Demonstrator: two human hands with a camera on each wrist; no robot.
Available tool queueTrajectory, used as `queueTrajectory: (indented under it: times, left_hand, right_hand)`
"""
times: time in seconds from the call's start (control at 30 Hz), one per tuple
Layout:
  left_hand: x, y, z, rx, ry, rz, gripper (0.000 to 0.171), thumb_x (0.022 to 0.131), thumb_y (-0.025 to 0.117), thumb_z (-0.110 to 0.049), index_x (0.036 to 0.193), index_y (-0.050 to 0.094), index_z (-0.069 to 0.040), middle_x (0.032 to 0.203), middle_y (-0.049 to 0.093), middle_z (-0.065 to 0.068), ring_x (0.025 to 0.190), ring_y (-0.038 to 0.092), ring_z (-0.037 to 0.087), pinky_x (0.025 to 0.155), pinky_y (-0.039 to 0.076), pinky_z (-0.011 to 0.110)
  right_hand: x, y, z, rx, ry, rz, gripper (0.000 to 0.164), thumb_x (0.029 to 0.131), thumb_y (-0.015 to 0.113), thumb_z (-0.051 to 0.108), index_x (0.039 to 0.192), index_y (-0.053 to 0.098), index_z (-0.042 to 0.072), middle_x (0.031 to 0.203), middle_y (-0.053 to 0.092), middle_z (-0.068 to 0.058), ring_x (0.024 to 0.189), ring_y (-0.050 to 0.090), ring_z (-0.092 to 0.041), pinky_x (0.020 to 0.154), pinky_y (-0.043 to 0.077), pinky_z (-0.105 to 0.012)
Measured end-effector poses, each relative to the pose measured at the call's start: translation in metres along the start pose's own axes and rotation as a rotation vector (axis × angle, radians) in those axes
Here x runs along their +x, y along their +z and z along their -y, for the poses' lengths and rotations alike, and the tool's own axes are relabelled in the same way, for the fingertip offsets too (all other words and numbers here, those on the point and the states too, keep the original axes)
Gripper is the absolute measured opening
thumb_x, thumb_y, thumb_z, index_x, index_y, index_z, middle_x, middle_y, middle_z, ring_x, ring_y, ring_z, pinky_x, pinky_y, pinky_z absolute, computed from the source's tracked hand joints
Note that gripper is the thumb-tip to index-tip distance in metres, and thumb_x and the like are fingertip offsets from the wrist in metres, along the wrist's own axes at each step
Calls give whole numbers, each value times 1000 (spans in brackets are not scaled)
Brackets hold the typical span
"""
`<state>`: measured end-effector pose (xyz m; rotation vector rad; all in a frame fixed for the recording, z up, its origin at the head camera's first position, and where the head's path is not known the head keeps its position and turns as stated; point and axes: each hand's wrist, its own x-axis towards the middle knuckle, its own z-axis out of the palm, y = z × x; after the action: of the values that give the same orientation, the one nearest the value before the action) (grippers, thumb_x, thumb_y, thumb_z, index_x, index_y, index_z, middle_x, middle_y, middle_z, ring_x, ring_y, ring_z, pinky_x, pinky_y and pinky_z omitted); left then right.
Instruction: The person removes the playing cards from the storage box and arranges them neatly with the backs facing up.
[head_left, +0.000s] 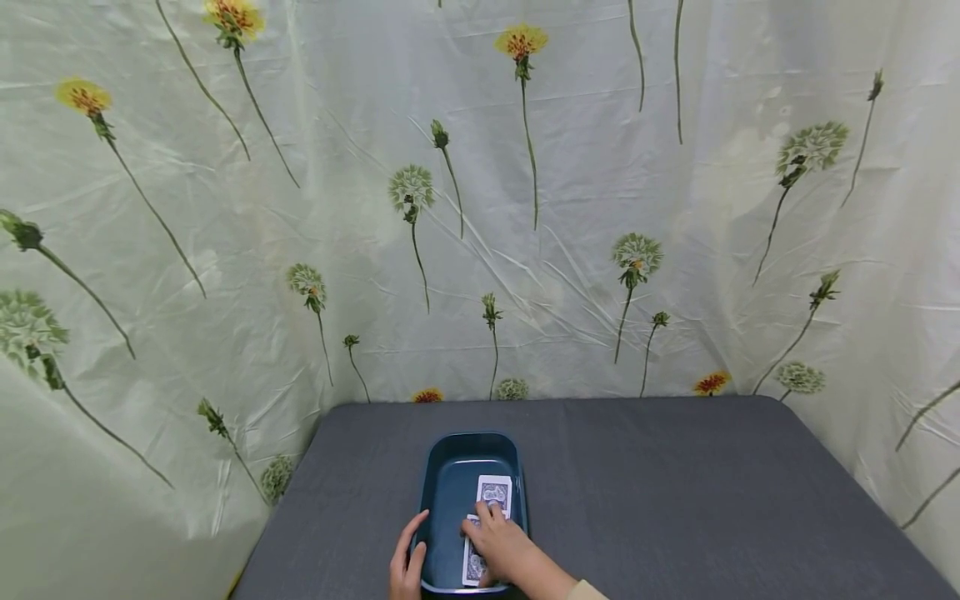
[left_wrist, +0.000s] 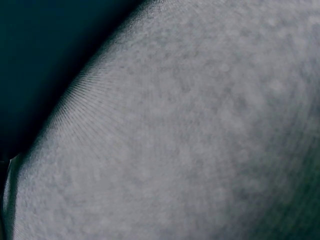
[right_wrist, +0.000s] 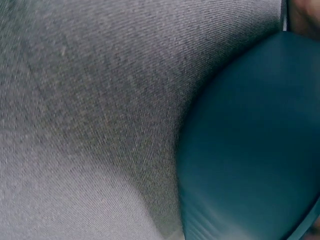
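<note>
A deep teal rectangular tray (head_left: 450, 483) with rounded corners sits on the grey table. Inside, along its right side, lie two stacks of playing cards with patterned backs: a far stack (head_left: 495, 492) and a near stack (head_left: 472, 567). My right hand (head_left: 504, 548) reaches over the right rim, its fingers and thumb bent round the near stack and partly covering both. Against the left rim rests my left hand (head_left: 407, 560), fingers extended, touching the tray. Dark teal tray wall (left_wrist: 45, 55) fills a corner of the left wrist view; the right wrist view shows the tray's outer wall (right_wrist: 250, 140).
The grey cloth-covered table (head_left: 675, 492) stretches to the right and behind the tray. A pale curtain (head_left: 570, 167) printed with dandelions hangs along the back and both sides.
</note>
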<state>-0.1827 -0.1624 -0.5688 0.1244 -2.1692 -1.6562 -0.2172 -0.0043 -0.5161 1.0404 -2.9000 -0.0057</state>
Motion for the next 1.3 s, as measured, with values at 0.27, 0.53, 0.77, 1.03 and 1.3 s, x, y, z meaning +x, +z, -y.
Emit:
queueTrajectory:
  times: [0.27, 0.53, 0.77, 1.03, 1.3]
  left_hand:
    - [1, 1, -1, 4, -27, -3, 31, 94, 42, -8, 121, 54, -2, 121, 56, 6, 104, 37, -19, 89, 33, 9]
    - [0, 0, -5, 33, -81, 5, 31, 94, 42, -10, 122, 54, -6, 126, 53, 15, 105, 36, -18, 89, 35, 13]
    - [0, 1, 0, 15, -15, -21, 30, 93, 42, -6, 120, 55, -2, 120, 57, 10, 105, 36, -21, 87, 31, 6]
    - [1, -1, -1, 10, -98, 16, 33, 93, 41, -7, 123, 54, -7, 125, 54, 10, 105, 36, -21, 88, 34, 9]
    - [0, -1, -1, -9, -8, 1, 31, 93, 42, -4, 121, 54, -2, 120, 56, -3, 105, 37, -21, 87, 33, 7]
  right_hand:
    - [0, -10, -5, -16, -48, -64, 86, 59, 76, 57, 127, 45, 16, 121, 52, -2, 107, 51, -16, 89, 46, -32]
    - [3, -49, -28, -20, -42, -152, 91, 65, 72, 55, 137, 38, 13, 133, 48, -3, 120, 45, -17, 98, 38, -37]
    - [-2, -69, -66, 28, 140, -304, 92, 63, 79, 39, 137, 36, 4, 138, 43, -10, 124, 42, -25, 101, 32, -46]
    - [-17, -36, -102, 56, 334, -132, 86, 59, 83, 21, 132, 42, 2, 136, 45, -13, 123, 42, -30, 102, 30, -50]
    - [-25, 8, -107, 65, 302, 93, 83, 56, 85, 20, 129, 47, 4, 132, 49, -10, 120, 45, -27, 101, 31, -48]
